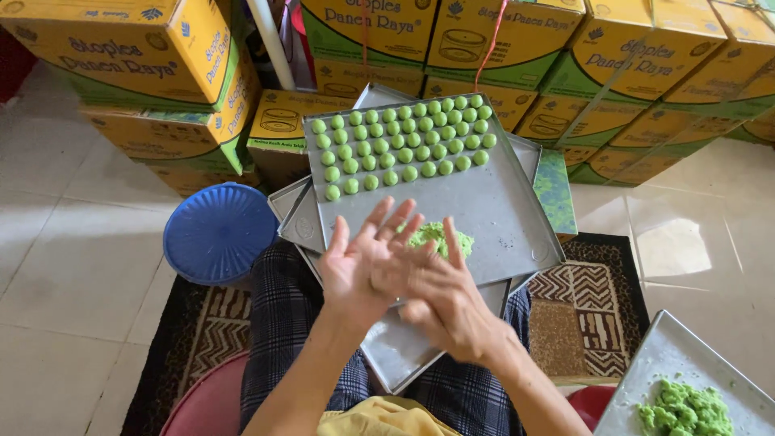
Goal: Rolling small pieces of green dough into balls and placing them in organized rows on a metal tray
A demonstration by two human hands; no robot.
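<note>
My left hand (pixel 365 262) and my right hand (pixel 444 303) are pressed palm to palm above the near edge of a metal baking tray (pixel 492 202). My fingers are spread, and whatever lies between the palms is hidden. Just beyond my hands a lump of green dough (pixel 440 236) rests on the tray. Several rows of small green dough balls (pixel 404 141) fill the tray's far half. The tray sits on a stack of other metal trays (pixel 404 351) across my lap.
A blue round plastic lid (pixel 218 232) lies on the floor at left. Stacked yellow-and-green cardboard boxes (pixel 153 73) line the back. Another metal tray (pixel 686 363) with green dough (pixel 684 408) sits at lower right. A patterned rug (pixel 593 307) lies beneath.
</note>
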